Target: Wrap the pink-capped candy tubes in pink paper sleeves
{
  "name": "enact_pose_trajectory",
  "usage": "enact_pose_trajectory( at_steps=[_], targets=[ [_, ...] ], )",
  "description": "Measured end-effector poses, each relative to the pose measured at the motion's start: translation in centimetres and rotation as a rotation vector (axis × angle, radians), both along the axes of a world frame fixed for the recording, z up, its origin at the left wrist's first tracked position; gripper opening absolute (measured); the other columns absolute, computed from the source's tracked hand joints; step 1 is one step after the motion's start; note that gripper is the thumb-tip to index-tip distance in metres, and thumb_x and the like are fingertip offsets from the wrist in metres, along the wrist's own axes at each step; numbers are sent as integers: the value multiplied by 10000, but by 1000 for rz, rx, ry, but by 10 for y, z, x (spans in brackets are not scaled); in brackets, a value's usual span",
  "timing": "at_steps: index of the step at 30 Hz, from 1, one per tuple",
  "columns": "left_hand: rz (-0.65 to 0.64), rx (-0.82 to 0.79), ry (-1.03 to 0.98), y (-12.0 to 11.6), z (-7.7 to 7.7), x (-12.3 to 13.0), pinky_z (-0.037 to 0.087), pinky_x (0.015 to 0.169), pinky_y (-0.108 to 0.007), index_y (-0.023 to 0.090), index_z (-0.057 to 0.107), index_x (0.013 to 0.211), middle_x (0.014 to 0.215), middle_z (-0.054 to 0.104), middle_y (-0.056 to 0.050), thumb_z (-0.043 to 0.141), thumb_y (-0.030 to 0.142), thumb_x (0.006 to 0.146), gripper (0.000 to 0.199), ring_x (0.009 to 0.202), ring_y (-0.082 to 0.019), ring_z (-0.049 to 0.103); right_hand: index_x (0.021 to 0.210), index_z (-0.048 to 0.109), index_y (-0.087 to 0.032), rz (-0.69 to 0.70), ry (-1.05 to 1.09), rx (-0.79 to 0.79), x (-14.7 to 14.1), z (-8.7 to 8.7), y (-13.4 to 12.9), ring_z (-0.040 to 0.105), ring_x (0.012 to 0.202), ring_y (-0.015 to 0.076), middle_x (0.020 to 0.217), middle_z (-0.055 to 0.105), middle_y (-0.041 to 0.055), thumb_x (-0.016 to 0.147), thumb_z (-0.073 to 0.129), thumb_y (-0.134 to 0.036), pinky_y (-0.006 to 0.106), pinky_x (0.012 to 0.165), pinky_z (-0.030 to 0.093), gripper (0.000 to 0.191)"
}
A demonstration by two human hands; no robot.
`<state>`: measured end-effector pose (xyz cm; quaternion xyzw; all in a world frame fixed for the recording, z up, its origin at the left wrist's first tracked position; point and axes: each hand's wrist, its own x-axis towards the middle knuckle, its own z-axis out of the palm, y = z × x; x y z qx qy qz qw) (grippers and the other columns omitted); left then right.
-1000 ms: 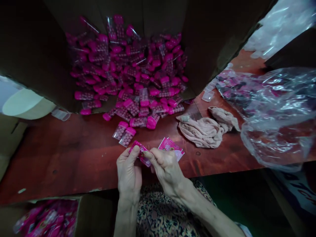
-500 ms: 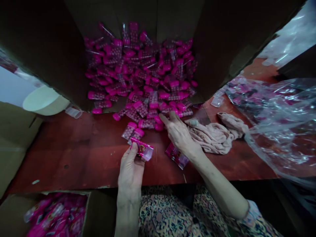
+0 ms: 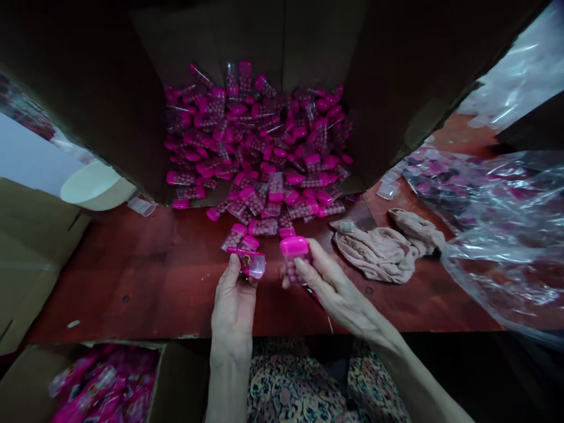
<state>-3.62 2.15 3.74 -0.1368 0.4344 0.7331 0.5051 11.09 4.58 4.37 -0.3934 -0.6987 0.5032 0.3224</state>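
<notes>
Between the thumb and fingers of my left hand is a small pink printed sleeve with a clear end pointing right. My right hand grips a clear container of pink balls, its bright pink cap upward. The two things are close together but apart. Beyond them, a large pile of similar pink-capped containers spills from a big open carton onto the red table. Part of another printed piece shows beneath my right hand, mostly hidden.
A crumpled pale cloth lies right of my right hand, beside a clear plastic bag with pink pieces. A whitish bowl stands at the left. Below the table's front edge, a box holds pink packages.
My right hand has come back from the edge of the pile and turned, now with a capped container in its grip. My left hand still has the printed sleeve. The view has shifted slightly.
</notes>
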Motion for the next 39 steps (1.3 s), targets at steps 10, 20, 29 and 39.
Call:
enact_pose_trajectory(
  at_steps=[10, 20, 29, 39],
  targets=[
    [-117, 171, 181, -11, -8, 16, 473, 686, -208, 134, 701, 782, 733, 716, -7, 722, 237, 716, 123, 637, -89, 620, 1090, 524, -224, -30, 45, -133, -7, -6, -28, 561, 671, 132, 766, 587, -1, 969, 339, -346, 266, 669, 485, 253],
    [-132, 83, 234, -4, -12, 25, 462, 620, -229, 126, 672, 677, 642, 688, -1, 821, 250, 557, 228, 568, -90, 585, 1158, 530, -197, -187, 50, -146, -9, -25, -41, 545, 599, 122, 726, 597, -1, 956, 380, -337, 230, 561, 446, 288],
    [-238, 134, 299, -7, -18, 40, 473, 694, -252, 163, 650, 830, 746, 701, 8, 791, 124, 577, 292, 658, -106, 616, 1130, 558, -151, -317, 24, -71, -11, -32, -45, 564, 629, 136, 721, 606, 22, 928, 425, -300, 240, 587, 442, 284],
    [-384, 79, 296, -9, -19, 37, 479, 675, -276, 127, 651, 725, 644, 662, -9, 821, 260, 540, 285, 619, -138, 607, 1155, 573, -171, -155, 281, -460, 0, -26, -43, 525, 584, 98, 709, 559, 5, 911, 452, -401, 189, 512, 447, 356]
  ],
)
